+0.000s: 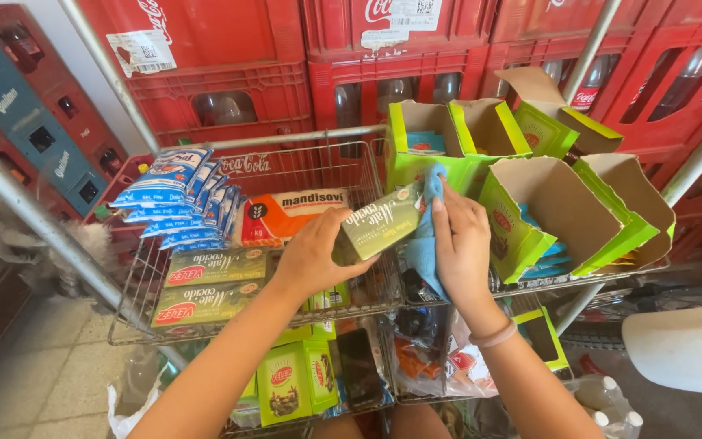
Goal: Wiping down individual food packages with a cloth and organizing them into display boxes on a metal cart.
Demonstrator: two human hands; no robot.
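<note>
My left hand point(312, 256) grips a small olive-green box point(379, 222) from below, holding it tilted above the wire basket point(136, 313). Pressed against the box's right end is a light blue cloth point(427, 236), with my right hand point(461, 244) closed over it. Both hands hover over the middle of the wire shelf, between the left basket and the green cartons.
Two flat olive-green boxes point(214, 267) lie in the left basket beside blue-white bags point(174, 195) and an orange-white pack point(290, 213). Open bright-green cartons point(558, 215) stand at the right. Red bottle crates point(229, 73) are stacked behind. A dark phone point(358, 366) lies on the lower shelf.
</note>
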